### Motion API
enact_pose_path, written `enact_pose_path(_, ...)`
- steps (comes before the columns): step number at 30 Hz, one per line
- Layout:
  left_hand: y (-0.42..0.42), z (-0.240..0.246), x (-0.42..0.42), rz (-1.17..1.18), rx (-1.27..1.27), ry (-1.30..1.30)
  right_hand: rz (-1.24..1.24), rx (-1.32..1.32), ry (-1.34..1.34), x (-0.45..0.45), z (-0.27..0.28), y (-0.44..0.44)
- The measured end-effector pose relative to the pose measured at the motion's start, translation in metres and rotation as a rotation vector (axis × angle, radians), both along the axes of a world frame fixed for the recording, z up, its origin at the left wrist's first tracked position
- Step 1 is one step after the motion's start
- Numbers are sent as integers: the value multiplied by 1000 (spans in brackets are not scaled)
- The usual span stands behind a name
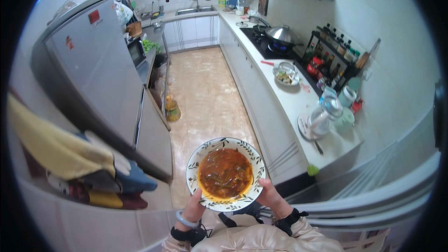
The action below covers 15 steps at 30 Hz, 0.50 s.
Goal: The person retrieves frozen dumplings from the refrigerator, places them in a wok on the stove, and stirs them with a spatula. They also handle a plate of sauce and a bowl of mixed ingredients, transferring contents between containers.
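A white bowl with a leaf-patterned rim is held level in front of me, filled with a reddish-brown stew with an oily orange edge. My left hand grips the rim at the lower left, its thumb on the edge; a pale bangle circles that wrist. At the lower right, my right hand holds the same bowl, thumb against the rim. The bowl hides most of the fingers of both hands. Dark bands wrap both wrists.
A tall refrigerator stands left, beside hanging cloths. The right counter carries a glass kettle, a dish with food and a lidded wok over a blue flame. An oil jug stands on the tiled floor.
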<state>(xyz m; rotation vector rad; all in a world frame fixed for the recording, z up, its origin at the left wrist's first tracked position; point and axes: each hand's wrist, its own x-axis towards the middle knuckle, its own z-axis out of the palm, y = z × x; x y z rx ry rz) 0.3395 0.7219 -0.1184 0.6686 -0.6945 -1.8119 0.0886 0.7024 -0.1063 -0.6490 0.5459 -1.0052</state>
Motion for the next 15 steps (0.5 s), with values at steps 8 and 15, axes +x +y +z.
enact_pose_path(8,4,-19,-5,65,-107,-8,90,-1,94,-11,-3,-6)
enact_pose_path(15,1,-18,-1,-15,-170,-39,42,-3,111,-13,-2,8)
